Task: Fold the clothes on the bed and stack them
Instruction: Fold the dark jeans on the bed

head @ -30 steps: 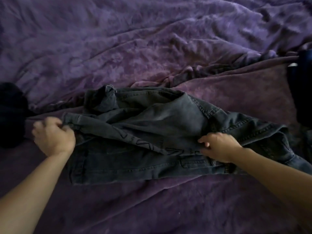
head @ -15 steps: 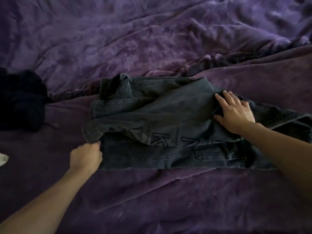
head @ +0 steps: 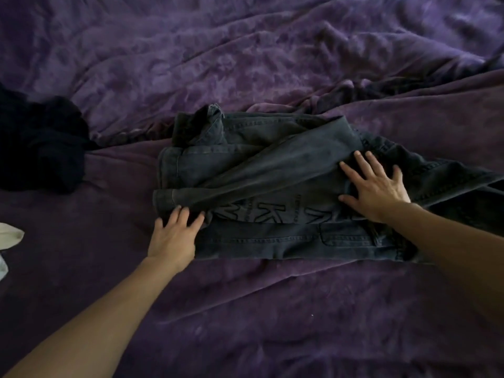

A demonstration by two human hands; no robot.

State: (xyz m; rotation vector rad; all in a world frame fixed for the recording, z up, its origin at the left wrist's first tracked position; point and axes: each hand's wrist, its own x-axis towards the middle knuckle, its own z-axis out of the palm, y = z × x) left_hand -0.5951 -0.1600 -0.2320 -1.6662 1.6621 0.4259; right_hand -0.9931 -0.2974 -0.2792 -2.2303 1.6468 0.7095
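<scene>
Jacket: a dark grey denim jacket [head: 272, 173] lay near the middle of the bed, partly folded, with 1 sleeve laid slantwise across its body and the collar bunched at the far edge.
Left hand: the left hand [head: 174, 236] rested flat on the jacket's near left corner, fingers spread, pinching nothing.
Right hand: the right hand [head: 377, 186] pressed flat on the right part of the jacket, fingers spread wide.
Progress: judged early; this jacket was only half folded, its right side trailing loose, and no stack showed.
Left to do: a dark heap of clothes [head: 38, 143] lay unfolded at the left, well apart; a pale cloth [head: 9, 234] showed at the left edge.
Writing: large dark letters ran below the sleeve; only a "K" read clearly.
Bed: a rumpled purple blanket [head: 245, 309] covered it.
</scene>
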